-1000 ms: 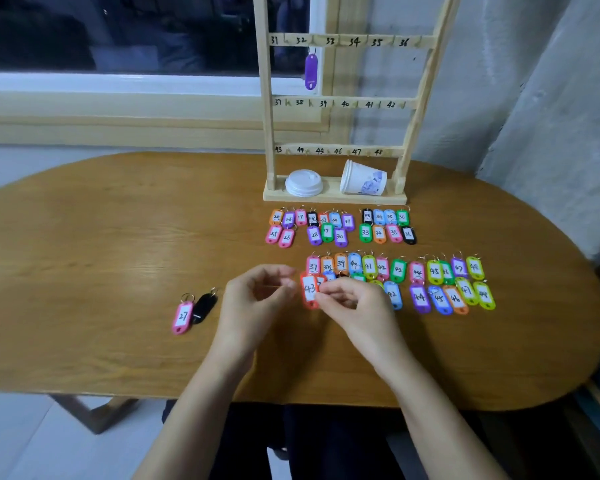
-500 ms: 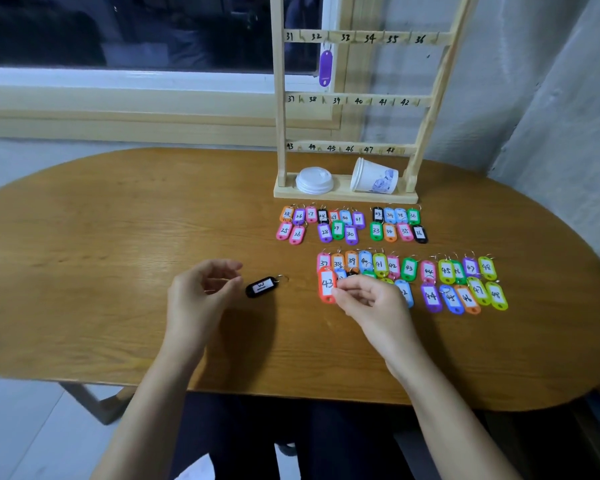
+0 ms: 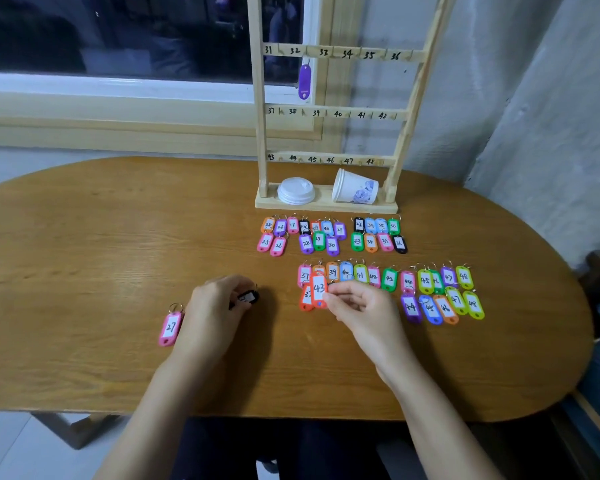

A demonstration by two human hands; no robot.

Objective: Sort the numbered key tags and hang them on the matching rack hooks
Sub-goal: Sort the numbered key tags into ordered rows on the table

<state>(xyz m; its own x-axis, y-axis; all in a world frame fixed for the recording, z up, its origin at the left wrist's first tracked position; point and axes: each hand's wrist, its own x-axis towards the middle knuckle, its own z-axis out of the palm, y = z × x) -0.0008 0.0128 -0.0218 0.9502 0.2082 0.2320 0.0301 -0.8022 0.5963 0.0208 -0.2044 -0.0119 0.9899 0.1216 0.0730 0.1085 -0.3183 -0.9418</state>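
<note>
1. We see the orange tag 43 (image 3: pixel 318 288) mid-table, at the left end of the nearer rows of tags. It overlaps another orange tag beneath it. The right hand (image 3: pixel 361 315) pinches its lower right edge between thumb and forefinger. We cannot tell whether it is lifted or flat on the wood.
2. The left hand (image 3: pixel 215 306) is to the left, nearer the table's near edge. Its fingers are curled round a black tag (image 3: pixel 249 296) whose number we cannot read. A pink tag 27 (image 3: pixel 170 326) lies just beside that wrist.
3. We judge that sorting is the step in hand and hanging has barely begun. A green tag 43 (image 3: pixel 389 278) sits further right in the same row, so the orange one probably belongs in front of it.
4. The next move calls for carrying the orange tag rightward over its neighbours without dragging their rings.
5. The rack (image 3: pixel 329 160) stands at the far edge of the table (image 3: pixel 84 237) and holds one purple tag (image 3: pixel 304 81), hung by 32. A lid (image 3: pixel 296 190) and a tipped paper cup (image 3: pixel 355 191) rest on its base.
</note>
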